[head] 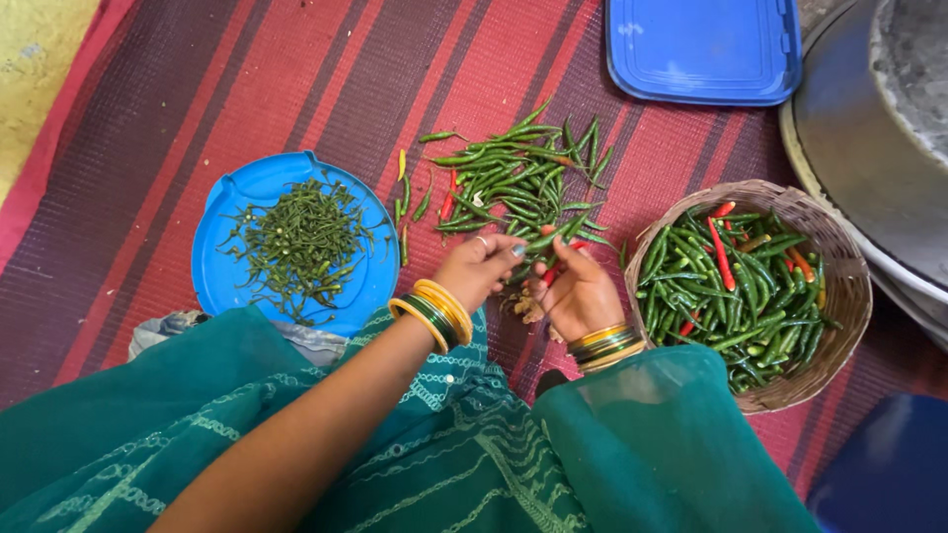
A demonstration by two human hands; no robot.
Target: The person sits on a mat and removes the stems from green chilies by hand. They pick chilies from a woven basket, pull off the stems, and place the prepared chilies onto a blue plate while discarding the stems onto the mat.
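Your left hand and right hand meet just below the chilli pile on the striped mat, both closed on one green chilli. Stems sit on the blue lid left of the pile; wicker basket to its right.

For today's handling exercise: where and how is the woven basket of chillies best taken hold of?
Grip the basket by its rim, one of the hands on each opposite side, coming from above. It is round, wide, has no handles, and is heaped with loose chillies, so lifting it level probably avoids spills.
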